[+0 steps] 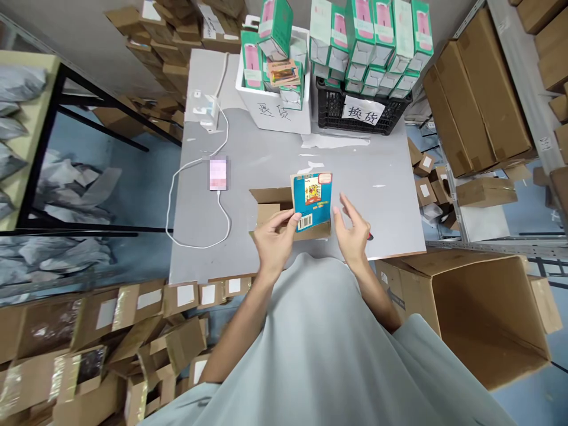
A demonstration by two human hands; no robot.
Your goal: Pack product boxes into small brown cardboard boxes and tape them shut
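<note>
A thin blue booklet (318,207) with a yellow-and-red picture and a barcode is pinched at its lower left corner by my left hand (276,236). Just right of the booklet, my right hand (351,228) is apart from it, fingers stretched out and nothing in them. Behind and below the booklet lies a small cardboard box (268,208) with its flaps raised; part of it is hidden by the booklet and my left hand. A small red-and-black object (370,236) shows beside my right wrist, mostly covered.
On the grey table (199,219) lie a phone (218,174) and its white cable. At the back stand a white bin (277,118) and a black crate (331,109), both holding green-and-pink boxes. A large open carton (488,319) sits at right; parcels line the left floor.
</note>
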